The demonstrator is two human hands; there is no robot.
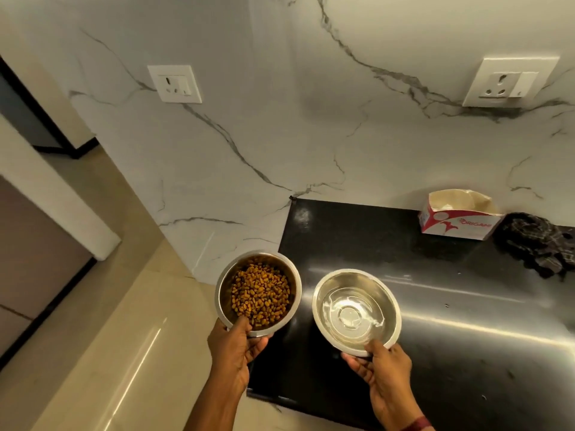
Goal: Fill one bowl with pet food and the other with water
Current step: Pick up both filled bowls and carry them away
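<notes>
I hold two steel bowls above the left end of a black countertop (435, 321). The left bowl (225, 293) carries brown pet food kibble (261, 295) and hangs partly past the counter's left edge, over the floor. My left hand (235, 353) grips its near rim, thumb inside. The right bowl (320, 306) has clear water (351, 312) in its bottom. My right hand (381, 367) pinches its near rim, thumb on top and fingers underneath.
A red-and-white tissue box (457, 220) stands at the back of the counter against the marble wall, with a dark crumpled cloth (538, 244) to its right. Two wall sockets (175, 84) (507, 82) sit higher up. Beige tiled floor (109, 337) lies to the left.
</notes>
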